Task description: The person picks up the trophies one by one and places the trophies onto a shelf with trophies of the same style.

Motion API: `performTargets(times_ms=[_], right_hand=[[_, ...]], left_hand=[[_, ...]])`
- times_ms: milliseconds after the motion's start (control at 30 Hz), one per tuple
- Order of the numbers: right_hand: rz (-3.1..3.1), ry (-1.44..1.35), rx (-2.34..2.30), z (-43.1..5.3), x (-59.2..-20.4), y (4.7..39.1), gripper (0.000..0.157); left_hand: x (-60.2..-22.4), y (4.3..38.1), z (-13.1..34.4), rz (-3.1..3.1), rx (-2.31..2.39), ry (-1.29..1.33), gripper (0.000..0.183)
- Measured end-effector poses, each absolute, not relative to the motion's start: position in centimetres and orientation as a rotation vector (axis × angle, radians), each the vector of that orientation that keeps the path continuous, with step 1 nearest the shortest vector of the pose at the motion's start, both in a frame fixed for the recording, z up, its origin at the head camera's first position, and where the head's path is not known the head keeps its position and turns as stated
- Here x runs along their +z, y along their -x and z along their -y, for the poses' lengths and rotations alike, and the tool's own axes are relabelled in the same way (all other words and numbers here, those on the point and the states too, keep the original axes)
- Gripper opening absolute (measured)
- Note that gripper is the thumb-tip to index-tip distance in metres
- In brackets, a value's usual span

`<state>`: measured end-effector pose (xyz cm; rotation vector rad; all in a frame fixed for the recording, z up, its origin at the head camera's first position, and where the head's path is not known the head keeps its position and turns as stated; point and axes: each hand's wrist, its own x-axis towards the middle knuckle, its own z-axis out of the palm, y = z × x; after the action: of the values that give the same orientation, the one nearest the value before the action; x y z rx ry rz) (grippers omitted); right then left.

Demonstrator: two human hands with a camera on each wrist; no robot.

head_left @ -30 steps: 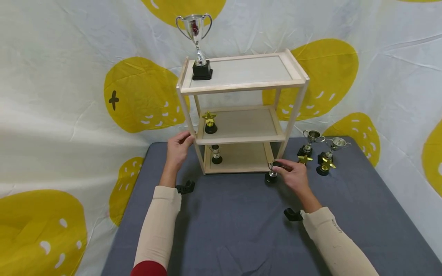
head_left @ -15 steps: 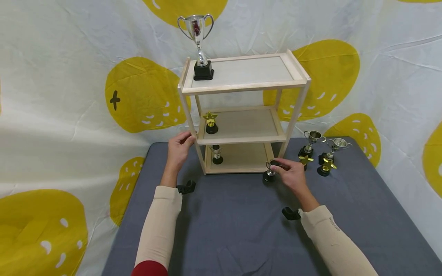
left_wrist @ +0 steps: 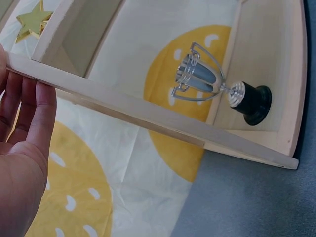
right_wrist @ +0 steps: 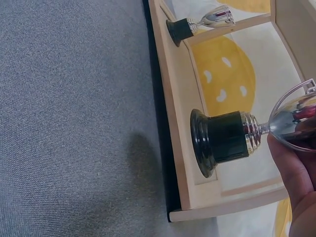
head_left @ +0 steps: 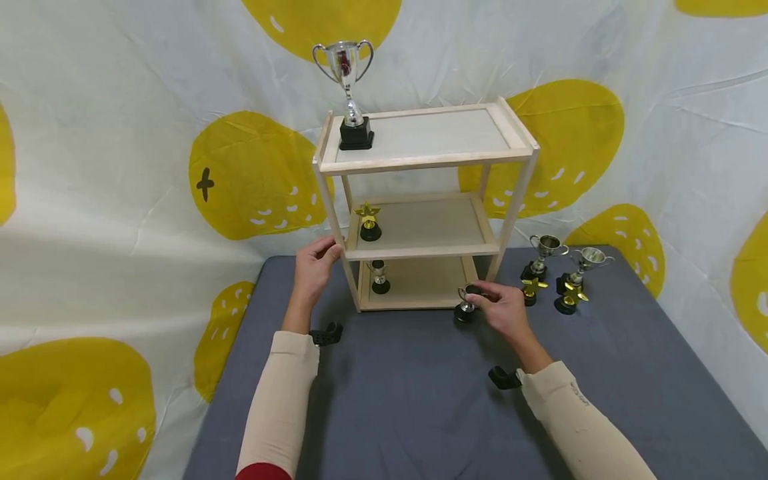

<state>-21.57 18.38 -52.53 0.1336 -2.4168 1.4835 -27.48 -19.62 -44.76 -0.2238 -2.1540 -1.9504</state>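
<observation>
My right hand (head_left: 504, 308) pinches a small silver trophy cup (right_wrist: 291, 121) by its bowl. The cup is upright, its round black base (head_left: 463, 313) at the front right of the wooden rack's bottom shelf (head_left: 414, 283). My left hand (head_left: 313, 272) grips the rack's front left post (left_wrist: 123, 102) near the middle shelf, fingers curled round the wood. A matching small trophy cup (left_wrist: 202, 79) stands on the bottom shelf at the left. On the middle shelf's left side is a gold star trophy (head_left: 369, 223). A large silver trophy cup (head_left: 348, 93) stands on the top shelf's left end.
Right of the rack, two silver trophy cups (head_left: 545, 250) (head_left: 585, 263) and two gold star trophies (head_left: 531, 290) (head_left: 570, 298) stand on the grey cloth-covered table (head_left: 408, 393). A white curtain (head_left: 144, 193) with yellow shapes hangs close behind the rack.
My right hand has moved slightly left with the small trophy cup, towards the bottom shelf. My left hand stays on the post. The head view has tilted up a little.
</observation>
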Motion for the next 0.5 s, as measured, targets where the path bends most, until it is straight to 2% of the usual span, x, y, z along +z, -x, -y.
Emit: performTargets(times_ms=[500], right_hand=[[2.430,-0.164,1.416,-17.57,-52.40,22.15,0.027]], left_hand=[[-44.84,27.51,19.74,2.121,-1.965,0.274,0.035]])
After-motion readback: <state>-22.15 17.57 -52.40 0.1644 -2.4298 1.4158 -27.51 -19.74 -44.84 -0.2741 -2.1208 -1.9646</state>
